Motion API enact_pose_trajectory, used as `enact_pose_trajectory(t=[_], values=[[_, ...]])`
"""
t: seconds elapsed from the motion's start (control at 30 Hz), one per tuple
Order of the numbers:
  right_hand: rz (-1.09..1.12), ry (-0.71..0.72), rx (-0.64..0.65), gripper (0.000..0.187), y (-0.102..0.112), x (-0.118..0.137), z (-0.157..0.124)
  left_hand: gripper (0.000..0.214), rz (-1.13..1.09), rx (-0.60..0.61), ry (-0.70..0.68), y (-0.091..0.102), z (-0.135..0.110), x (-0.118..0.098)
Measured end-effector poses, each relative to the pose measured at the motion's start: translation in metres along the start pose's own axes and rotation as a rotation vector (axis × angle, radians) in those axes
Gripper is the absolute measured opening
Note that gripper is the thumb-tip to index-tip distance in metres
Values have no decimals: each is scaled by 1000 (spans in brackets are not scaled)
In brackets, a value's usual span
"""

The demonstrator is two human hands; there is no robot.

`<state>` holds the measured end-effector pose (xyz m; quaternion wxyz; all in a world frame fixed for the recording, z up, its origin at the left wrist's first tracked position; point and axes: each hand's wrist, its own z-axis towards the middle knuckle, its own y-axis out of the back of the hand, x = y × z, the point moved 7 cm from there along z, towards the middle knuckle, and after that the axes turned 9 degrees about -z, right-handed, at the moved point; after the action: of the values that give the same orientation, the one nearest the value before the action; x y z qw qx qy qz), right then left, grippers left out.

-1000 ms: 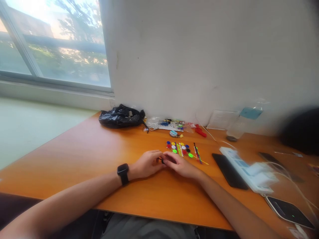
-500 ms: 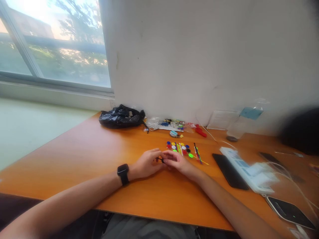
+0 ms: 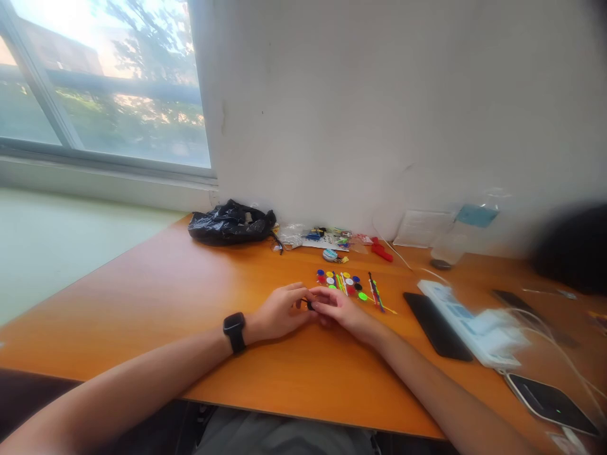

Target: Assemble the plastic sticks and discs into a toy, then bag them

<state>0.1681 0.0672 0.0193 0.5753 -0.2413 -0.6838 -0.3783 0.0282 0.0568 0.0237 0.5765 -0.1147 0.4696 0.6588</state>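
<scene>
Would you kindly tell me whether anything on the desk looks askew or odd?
One small thing: the yellow stick, beyond the right hand, lies askew, slanting away from the neighbouring sticks. Nothing visibly looks spilled. The small black piece between that hand and the left hand is too hidden to judge.

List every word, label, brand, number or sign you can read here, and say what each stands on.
No text is legible.
White packet: dark print, too small and blurred to read.
Phone: faint marks and a green spot on its screen, unreadable.
Smartwatch: dark screen, no lettering visible.
</scene>
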Motion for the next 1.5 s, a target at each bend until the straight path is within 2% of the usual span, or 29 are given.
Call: enact_pose_trajectory(t=[0.1, 0.2, 0.7, 0.87, 1.0, 1.33, 1.5], values=[[-35, -47, -32, 54, 2, -6, 1, 9, -8, 4, 1, 2, 0, 0], [-103, -45, -100, 50, 5, -7, 1, 7, -2, 1, 3, 6, 1, 0], [-360, 143, -186, 36, 13, -6, 4, 13, 57, 9, 43, 8, 0, 1], [-516, 226, -239, 28, 14, 4, -1, 15, 112, 1, 71, 10, 1, 2], [-628, 289, -219, 22, 11, 10, -4, 11, 109, -17, 104, 11, 1, 4], [-619, 269, -218, 22, 13, 2, -2, 11, 49, -20, 86, 12, 1, 2], [-509, 247, -215, 20, 13, 1, -1, 4, -33, -18, 59, 12, 2, 1]])
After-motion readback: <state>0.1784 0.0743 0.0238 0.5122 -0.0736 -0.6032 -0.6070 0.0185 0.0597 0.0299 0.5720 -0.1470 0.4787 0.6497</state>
